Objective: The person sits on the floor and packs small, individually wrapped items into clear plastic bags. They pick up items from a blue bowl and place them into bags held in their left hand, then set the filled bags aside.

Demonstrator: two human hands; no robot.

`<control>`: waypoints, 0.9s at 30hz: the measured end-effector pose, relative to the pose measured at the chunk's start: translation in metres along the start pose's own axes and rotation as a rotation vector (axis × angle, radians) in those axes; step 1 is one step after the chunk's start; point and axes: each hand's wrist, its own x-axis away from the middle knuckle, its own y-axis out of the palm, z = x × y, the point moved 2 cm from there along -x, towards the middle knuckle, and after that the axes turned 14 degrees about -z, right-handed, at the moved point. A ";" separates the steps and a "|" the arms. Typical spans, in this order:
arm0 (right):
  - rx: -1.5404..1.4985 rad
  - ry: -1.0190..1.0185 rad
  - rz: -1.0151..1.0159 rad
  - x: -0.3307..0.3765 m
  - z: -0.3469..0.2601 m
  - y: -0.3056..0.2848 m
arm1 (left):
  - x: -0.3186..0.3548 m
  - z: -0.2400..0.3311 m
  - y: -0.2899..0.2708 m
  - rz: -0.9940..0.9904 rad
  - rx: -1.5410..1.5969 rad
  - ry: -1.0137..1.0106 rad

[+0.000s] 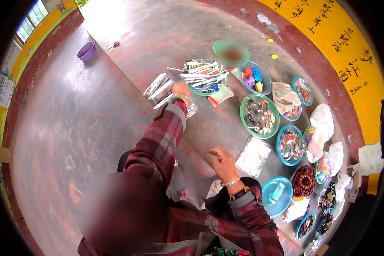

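A broad reddish-grey floor is spreading under everything, with a yellow wall curving along the far right. Across the floor, a row of shallow bowls is running from top to lower right: a green bowl of long silvery packets, a blue bowl of coloured pieces, a green bowl of dark small parts, a blue bowl of dark parts and a bowl of brown beads. A purple bowl is sitting well apart at the upper left.

The left hand is reaching out between a loose pile of clear packets on the floor and the green bowl of long packets; whether its fingers are closing on anything I cannot tell. The right hand is hovering near a flat clear bag, fingers loosely curled and holding nothing visible.

As a judgement, sorting is only partly done: 1 pile is lying outside the bowls, while most bowls are already filled. Nothing is blocking the reach but the crowded bowls themselves.
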 end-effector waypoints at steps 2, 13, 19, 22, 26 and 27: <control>-0.069 -0.048 -0.070 -0.010 -0.014 0.007 | -0.046 -0.076 -0.010 0.487 -0.080 0.033; -0.224 0.207 -0.199 -0.020 0.008 -0.023 | -0.167 -0.061 0.025 0.092 0.268 0.226; -0.285 0.243 -0.251 -0.026 0.005 -0.025 | -0.186 -0.084 0.037 0.190 0.712 -0.189; -0.305 0.216 -0.254 -0.024 0.007 -0.025 | -0.158 -0.058 0.009 0.428 1.022 -0.043; -0.336 0.174 -0.292 -0.020 0.004 -0.020 | -0.094 -0.024 -0.041 0.619 0.604 0.241; -0.334 0.169 -0.303 -0.019 0.003 -0.019 | -0.086 -0.020 -0.043 0.581 0.556 0.369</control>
